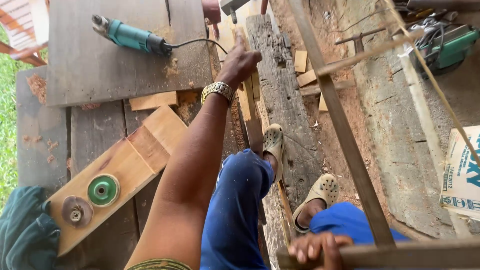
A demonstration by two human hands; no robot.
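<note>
Left, the left hand (239,62) presses a wooden strip (248,107) beside the teal power tool (131,36) (fingers curled); right hand (314,248) grips a wooden frame bar (390,254).

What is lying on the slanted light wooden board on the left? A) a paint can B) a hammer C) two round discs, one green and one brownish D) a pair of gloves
C: two round discs, a green disc and a brownish disc, lie side by side on the light wooden board; no hammer, gloves or can is on it.
</note>
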